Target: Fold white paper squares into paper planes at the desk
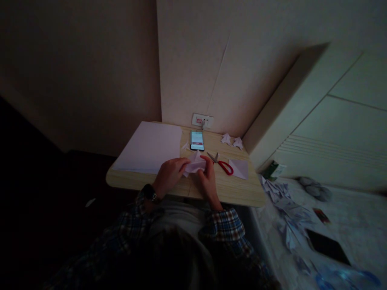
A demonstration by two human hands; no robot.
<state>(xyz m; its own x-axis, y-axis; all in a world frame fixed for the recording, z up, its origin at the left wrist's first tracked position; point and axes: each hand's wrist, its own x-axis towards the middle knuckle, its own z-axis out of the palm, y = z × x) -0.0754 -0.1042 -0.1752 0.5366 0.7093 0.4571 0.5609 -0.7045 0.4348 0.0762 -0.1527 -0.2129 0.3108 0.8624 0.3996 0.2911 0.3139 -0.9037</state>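
Note:
A small folded white paper piece (195, 163) lies at the middle of the wooden table (242, 193). My left hand (169, 175) pinches its left edge, fingers closed on the paper. My right hand (208, 177) grips its right side, fingers curled around it. A watch sits on my left wrist. Red-handled scissors (222, 164) lie just right of my right hand. A lit phone (197, 140) rests behind the paper.
A stack of white sheets (151, 147) covers the table's left half. A folded paper triangle (239, 168) and two small folded paper figures (232, 140) lie at right. A wall socket (202, 120) sits behind. Folded papers (282, 197) and a dark tablet (328, 245) lie on the bed.

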